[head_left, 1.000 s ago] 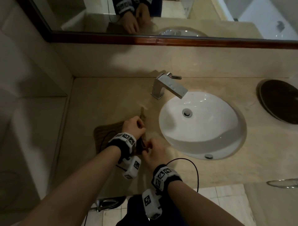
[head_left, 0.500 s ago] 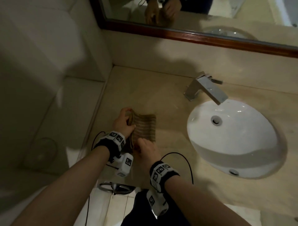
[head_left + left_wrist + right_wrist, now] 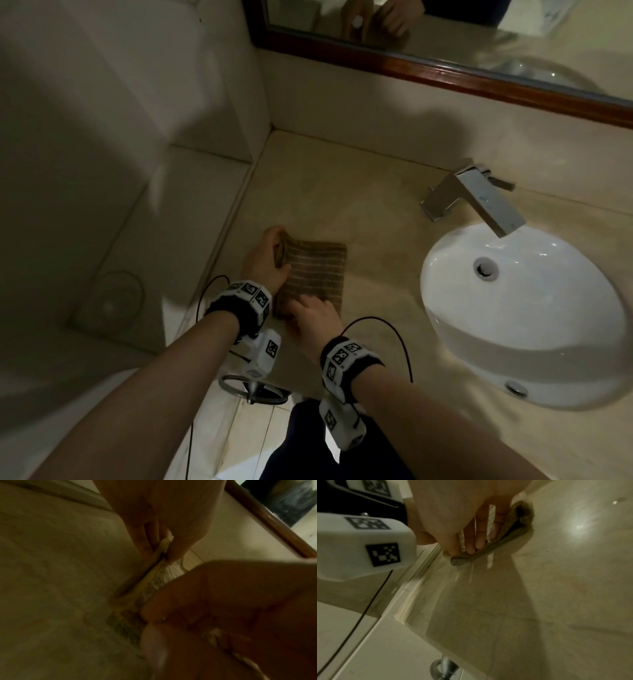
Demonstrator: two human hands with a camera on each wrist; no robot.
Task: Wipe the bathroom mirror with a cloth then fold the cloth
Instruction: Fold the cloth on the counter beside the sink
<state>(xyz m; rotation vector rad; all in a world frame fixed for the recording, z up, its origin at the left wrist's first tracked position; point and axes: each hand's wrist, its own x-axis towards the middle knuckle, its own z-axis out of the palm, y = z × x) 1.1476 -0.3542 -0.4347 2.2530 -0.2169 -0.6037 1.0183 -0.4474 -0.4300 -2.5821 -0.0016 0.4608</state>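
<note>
A brown striped cloth (image 3: 317, 274) lies folded in a small rectangle on the beige counter (image 3: 342, 185), left of the sink. My left hand (image 3: 269, 262) grips its far left corner, thumb and fingers pinching the folded edge (image 3: 163, 550). My right hand (image 3: 313, 317) holds the near edge, its fingers (image 3: 478, 539) laid along the cloth (image 3: 508, 534), which shows edge-on and slightly lifted there. The mirror (image 3: 479, 31) in its dark wooden frame (image 3: 445, 73) runs along the back wall and reflects both hands.
A white oval sink (image 3: 524, 308) with a square chrome tap (image 3: 479, 195) sits to the right. A side wall and ledge (image 3: 191, 192) bound the counter on the left. A metal ring fitting (image 3: 253, 390) hangs under the counter's front edge.
The cloth, spread wider a second ago, is now folded into a narrower rectangle. Both hands have moved to its left side. My head view has swung left.
</note>
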